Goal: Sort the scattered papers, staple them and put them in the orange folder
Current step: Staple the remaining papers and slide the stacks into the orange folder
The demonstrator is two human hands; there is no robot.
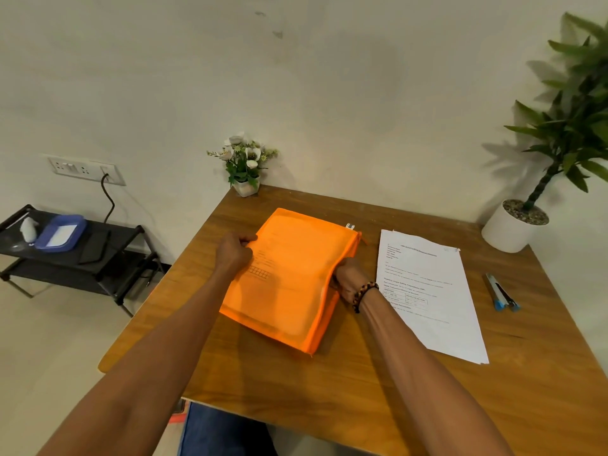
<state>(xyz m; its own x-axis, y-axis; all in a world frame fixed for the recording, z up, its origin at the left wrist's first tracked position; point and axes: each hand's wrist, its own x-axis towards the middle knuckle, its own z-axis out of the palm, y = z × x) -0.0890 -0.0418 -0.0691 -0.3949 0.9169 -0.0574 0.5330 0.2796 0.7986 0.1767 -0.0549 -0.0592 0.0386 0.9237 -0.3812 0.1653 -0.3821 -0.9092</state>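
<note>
Orange folder (289,281) on a wooden table (362,390) — left hand (234,253) grips its left edge, right hand (350,279) its right edge; stapled papers (427,291) lie just right of it.

A flower pot (245,187) and palm plant (516,225) sit on the desk (427,406)

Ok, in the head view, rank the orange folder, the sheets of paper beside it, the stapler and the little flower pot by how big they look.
1. Orange folder and sheets of paper: look about alike, so no ranking between them.
2. Flower pot and stapler: both small; the pot sits farther away, so unsure.
</note>
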